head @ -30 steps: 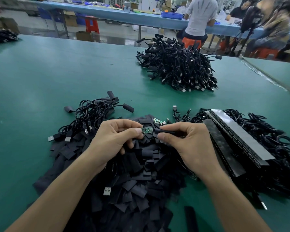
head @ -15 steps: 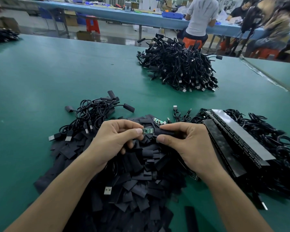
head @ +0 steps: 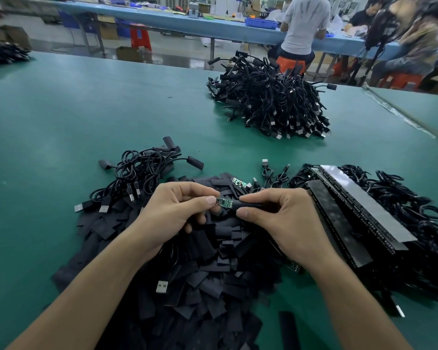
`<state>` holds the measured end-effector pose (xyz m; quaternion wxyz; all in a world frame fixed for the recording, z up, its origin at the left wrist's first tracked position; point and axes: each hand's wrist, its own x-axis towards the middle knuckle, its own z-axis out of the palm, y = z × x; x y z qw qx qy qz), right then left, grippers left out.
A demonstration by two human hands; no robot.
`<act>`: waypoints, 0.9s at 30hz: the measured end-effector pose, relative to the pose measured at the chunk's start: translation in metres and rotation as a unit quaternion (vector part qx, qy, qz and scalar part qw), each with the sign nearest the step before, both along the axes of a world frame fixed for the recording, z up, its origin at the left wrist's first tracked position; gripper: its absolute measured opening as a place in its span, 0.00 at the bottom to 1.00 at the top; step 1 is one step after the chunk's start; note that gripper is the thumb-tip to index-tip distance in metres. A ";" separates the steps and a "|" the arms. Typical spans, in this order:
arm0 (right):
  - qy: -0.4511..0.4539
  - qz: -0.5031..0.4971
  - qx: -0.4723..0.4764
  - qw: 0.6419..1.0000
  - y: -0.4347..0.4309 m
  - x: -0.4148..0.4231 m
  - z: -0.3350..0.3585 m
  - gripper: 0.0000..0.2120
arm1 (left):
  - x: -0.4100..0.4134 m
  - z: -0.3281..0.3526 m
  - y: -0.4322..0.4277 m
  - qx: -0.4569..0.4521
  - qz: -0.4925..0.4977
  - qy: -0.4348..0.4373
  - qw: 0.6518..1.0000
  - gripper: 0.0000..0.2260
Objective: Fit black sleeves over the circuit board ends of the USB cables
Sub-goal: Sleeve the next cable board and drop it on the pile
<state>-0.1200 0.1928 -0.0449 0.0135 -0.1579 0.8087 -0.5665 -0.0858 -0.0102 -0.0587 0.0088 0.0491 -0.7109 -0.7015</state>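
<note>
My left hand (head: 177, 210) pinches the tip of a small green circuit board (head: 225, 202) between thumb and forefinger. My right hand (head: 278, 218) pinches a black sleeve (head: 248, 204) whose left end meets the board's right end. Both hands hover over a heap of flat black sleeves (head: 187, 274). Another bare circuit board (head: 239, 183) lies on the heap just behind my hands. To the left sits a small pile of sleeved cables (head: 142, 170).
A big pile of black USB cables (head: 271, 102) lies further back on the green table (head: 61, 122). Coiled cables and long black strips (head: 359, 210) fill the right side. People sit at a blue bench beyond the table.
The sleeve in my right hand has slid slightly left, closer over the board. Hands otherwise stay in place.
</note>
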 end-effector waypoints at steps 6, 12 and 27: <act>0.020 0.015 0.007 1.000 -0.004 0.003 -0.001 0.11 | 0.002 0.003 0.003 -0.004 -0.033 0.000 0.999 0.07; 0.072 0.005 0.021 0.997 -0.009 0.007 -0.004 0.11 | 0.003 0.004 0.003 -0.006 -0.042 -0.002 0.999 0.07; 0.179 0.003 0.083 0.980 -0.013 0.007 -0.012 0.11 | 0.001 0.000 -0.001 0.035 -0.022 0.001 0.999 0.07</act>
